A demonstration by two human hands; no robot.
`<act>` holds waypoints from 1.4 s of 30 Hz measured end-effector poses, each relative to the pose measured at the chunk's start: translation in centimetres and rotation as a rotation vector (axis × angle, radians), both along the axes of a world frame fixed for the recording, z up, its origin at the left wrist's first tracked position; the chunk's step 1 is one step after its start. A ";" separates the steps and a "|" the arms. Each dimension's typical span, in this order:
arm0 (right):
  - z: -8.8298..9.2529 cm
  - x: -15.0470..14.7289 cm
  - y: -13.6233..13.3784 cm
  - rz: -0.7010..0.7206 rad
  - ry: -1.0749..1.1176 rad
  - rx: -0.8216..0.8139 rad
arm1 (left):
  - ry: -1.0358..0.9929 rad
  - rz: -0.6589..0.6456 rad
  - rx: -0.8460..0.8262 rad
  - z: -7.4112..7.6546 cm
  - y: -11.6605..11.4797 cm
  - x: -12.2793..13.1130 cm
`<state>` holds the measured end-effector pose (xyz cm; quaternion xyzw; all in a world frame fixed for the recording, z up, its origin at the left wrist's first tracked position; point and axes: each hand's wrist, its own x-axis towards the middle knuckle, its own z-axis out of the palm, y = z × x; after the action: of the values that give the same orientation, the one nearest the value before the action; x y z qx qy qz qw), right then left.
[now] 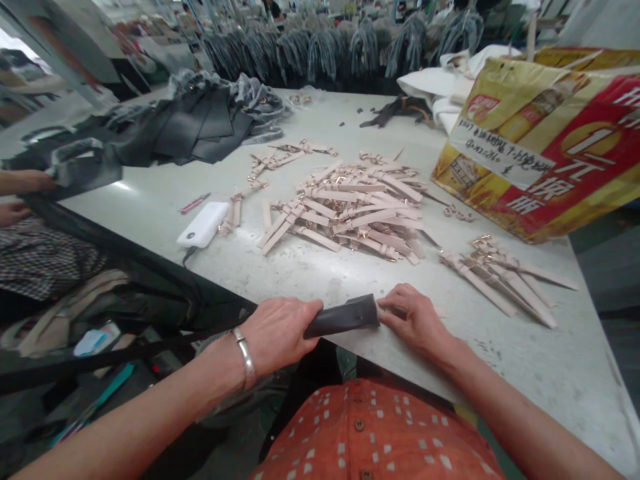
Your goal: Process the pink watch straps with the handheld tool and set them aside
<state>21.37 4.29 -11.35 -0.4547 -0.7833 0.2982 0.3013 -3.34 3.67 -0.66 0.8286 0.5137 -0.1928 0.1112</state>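
Observation:
My left hand, with a silver bracelet at the wrist, is closed around one end of a black leather-like piece. The piece is folded or rolled into a flat sleeve and points right, over the table's front edge. At its far right end, my right hand pinches with thumb and fingers close against the opening. Whatever sits between those fingertips is too small to make out. Beyond both hands lies a heap of beige straps with gold-coloured metal fittings. A smaller group of beige straps rests to the right.
A white power bank with a cable and a pink pen-like tool lie at left. Black leather pieces are piled behind them. A yellow and red carton stands at right. Another person's hand shows at the left edge.

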 end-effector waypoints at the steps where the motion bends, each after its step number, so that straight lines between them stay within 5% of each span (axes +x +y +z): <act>1: 0.0 0.0 0.1 0.007 -0.006 -0.003 | 0.000 0.004 -0.008 0.0 0.1 0.2; 13: -0.1 0.4 0.1 0.003 0.007 0.030 | -0.005 0.154 -0.054 -0.2 -0.3 -0.9; 22: -0.6 0.4 0.1 -0.024 0.029 0.049 | -0.012 0.072 -0.021 -0.3 0.2 0.1; 30: -0.2 0.0 0.0 -0.052 0.021 0.041 | -0.138 0.168 -0.036 -1.4 0.2 -0.1; 42: 0.2 -0.3 0.2 0.030 -0.049 0.009 | -0.009 0.129 -0.041 0.5 -0.6 -1.0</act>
<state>21.07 4.49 -11.16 -0.4486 -0.7986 0.2880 0.2794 -4.29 3.02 -0.16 0.7920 0.5617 -0.1921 0.1425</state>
